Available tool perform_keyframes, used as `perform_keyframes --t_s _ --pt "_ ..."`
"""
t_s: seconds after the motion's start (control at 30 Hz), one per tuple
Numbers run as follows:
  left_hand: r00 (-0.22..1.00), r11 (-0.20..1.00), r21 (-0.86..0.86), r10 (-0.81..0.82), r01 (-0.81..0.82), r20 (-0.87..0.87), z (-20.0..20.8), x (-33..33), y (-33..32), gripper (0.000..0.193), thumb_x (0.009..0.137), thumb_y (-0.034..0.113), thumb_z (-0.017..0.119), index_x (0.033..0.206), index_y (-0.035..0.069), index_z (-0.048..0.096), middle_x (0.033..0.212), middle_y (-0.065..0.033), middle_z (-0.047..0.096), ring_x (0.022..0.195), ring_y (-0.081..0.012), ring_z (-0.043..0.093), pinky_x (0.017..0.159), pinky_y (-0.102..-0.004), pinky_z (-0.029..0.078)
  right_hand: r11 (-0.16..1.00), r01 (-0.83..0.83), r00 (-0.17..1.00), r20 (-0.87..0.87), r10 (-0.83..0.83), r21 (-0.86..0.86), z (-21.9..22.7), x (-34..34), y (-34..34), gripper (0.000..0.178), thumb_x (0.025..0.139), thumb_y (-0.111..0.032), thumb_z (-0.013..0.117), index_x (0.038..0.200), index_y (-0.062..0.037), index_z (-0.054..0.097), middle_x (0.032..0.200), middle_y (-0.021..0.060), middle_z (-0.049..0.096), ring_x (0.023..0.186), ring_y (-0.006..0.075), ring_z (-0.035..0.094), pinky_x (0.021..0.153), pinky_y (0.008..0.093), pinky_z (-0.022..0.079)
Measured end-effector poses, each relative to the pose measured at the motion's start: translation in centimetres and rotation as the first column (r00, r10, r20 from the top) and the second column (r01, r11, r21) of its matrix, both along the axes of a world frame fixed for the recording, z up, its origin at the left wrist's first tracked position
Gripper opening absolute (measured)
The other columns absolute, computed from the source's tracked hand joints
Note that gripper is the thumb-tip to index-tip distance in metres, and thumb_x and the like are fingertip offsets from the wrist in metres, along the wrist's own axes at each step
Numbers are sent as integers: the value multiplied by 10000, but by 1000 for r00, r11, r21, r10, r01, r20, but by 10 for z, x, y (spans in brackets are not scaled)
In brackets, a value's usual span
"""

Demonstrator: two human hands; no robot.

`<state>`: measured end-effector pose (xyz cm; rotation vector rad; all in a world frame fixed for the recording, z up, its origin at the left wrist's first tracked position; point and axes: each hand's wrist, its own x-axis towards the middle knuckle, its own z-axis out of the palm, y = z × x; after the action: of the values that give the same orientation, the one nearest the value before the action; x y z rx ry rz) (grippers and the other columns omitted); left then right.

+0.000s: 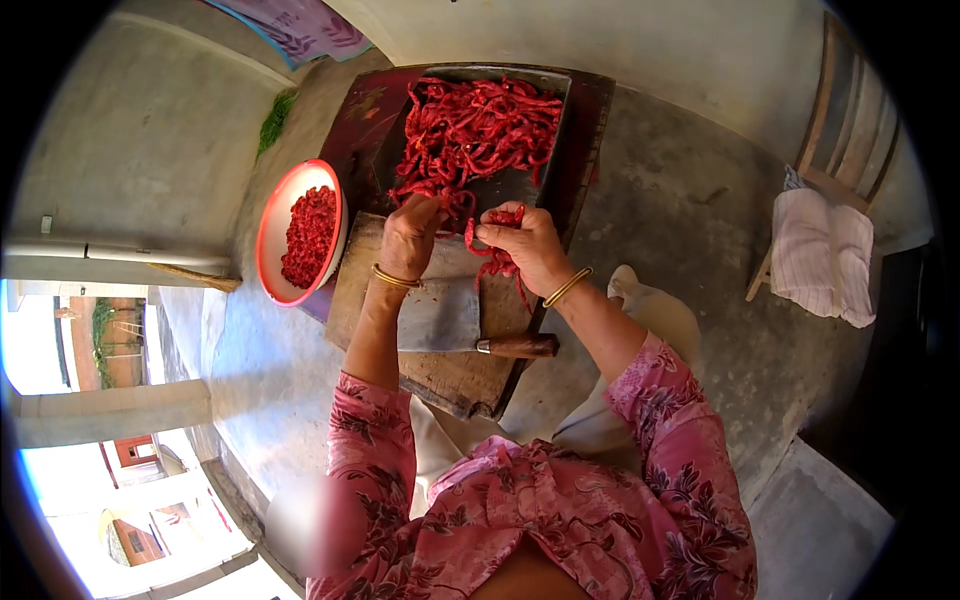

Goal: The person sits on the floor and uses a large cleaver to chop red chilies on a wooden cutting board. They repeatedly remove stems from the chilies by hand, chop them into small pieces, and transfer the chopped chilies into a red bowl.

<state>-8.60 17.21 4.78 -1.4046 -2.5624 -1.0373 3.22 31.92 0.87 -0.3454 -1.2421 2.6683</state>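
Note:
My right hand (532, 246) is closed around a few long, wrinkled red chili peppers (498, 262), whose ends dangle below the fingers. Just to its left, my left hand (410, 238) is pinched at the near edge of the pepper heap, with red peppers at its fingertips. A dark rectangular tray (505, 190) beyond both hands holds a big pile of the same red peppers (480, 125). Beneath the hands lies a wooden cutting board (450, 385). A broad cleaver (440, 318) rests flat on it, its wooden handle (525, 346) pointing right.
A white bowl with a red rim (268, 245) stands left of the board, holding chopped red pieces (310, 235). Tray and board sit on a low dark red table (350, 125). At the right, a wooden chair (825, 185) bears a folded striped cloth (822, 255). A wall stands behind.

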Motion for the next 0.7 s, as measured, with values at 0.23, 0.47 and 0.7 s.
perform_keyframes --t_s 0.23,0.47,0.7 --pt "1000 992 -124 -24 26 19 1 67 -3 650 704 -90 567 1323 4 392 839 -220 622 745 -366 626 619 -409 498 990 -96 995 -32 93 -100 -2 3 -17 100 842 -84 650 904 -16 610 749 39 633 624 93 605 426 218 446" --pt "947 999 -15 -39 46 320 13 44 -20 413 835 126 660 1201 -18 534 881 -150 670 777 -204 663 693 -281 501 998 -68 997 43 68 6 10 12 2 214 872 -213 626 770 -33 568 661 27 587 476 80 517 362 214 353" --pt "948 888 -369 186 -275 -260 -20 -32 -13 222 721 231 687 869 72 641 834 -151 646 857 -323 610 762 -423 464 988 26 1000 -3 -26 -154 16 10 20 172 862 -200 626 786 -49 593 753 78 667 455 104 550 338 238 371"
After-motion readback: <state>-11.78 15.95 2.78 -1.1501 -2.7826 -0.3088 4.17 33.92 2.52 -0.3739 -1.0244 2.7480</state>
